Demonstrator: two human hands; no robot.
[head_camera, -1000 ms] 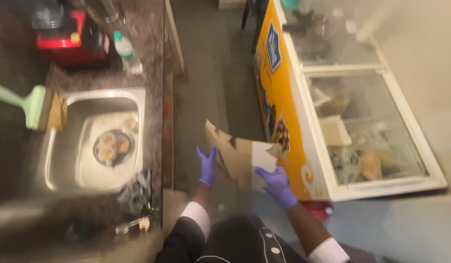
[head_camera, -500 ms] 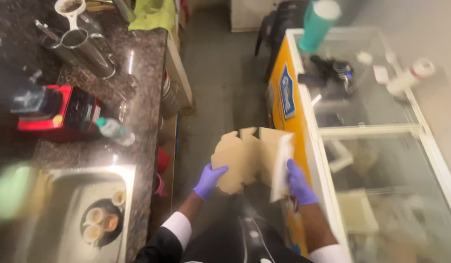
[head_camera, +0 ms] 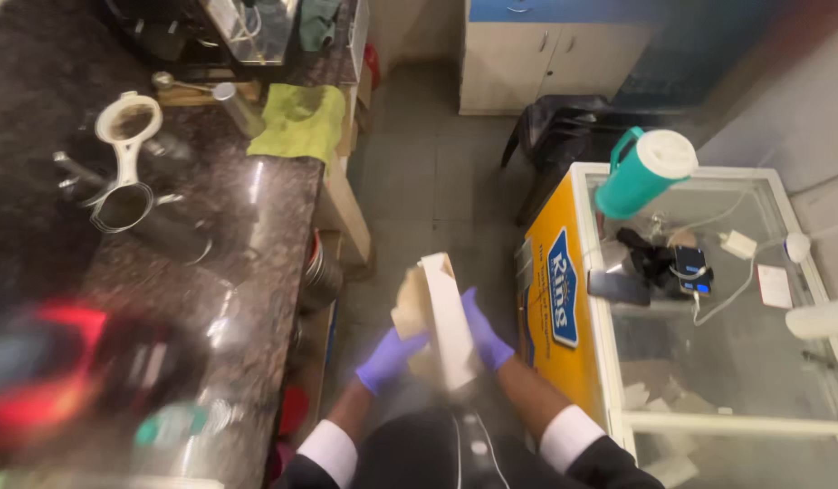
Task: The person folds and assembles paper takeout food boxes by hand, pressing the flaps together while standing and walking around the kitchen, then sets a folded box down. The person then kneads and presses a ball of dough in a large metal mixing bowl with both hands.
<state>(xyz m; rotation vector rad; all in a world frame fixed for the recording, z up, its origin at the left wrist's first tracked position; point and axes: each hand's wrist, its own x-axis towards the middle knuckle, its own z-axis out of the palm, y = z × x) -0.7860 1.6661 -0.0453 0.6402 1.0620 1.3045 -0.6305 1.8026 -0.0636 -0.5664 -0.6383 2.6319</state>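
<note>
Both my hands wear purple gloves and hold a flattened cardboard box [head_camera: 440,317] in front of me, above the grey floor. My left hand [head_camera: 387,359] grips its lower left side. Along its right edge, my right hand [head_camera: 483,331] presses against the white face. The box is tan inside and white outside, and stands nearly edge-on to me. My sleeves are dark with white cuffs.
A dark stone counter [head_camera: 210,272] runs along the left with a strainer [head_camera: 127,136], metal pots and a green cloth [head_camera: 297,120]. On the right stands a yellow chest freezer [head_camera: 564,299] with a glass lid carrying a teal jug [head_camera: 641,172], phones and chargers. White cabinets [head_camera: 518,63] stand at the far end.
The box has been folded narrower and turned edge-on between my hands. My view has moved forward along the counter, away from the sink and toward the cabinets.
</note>
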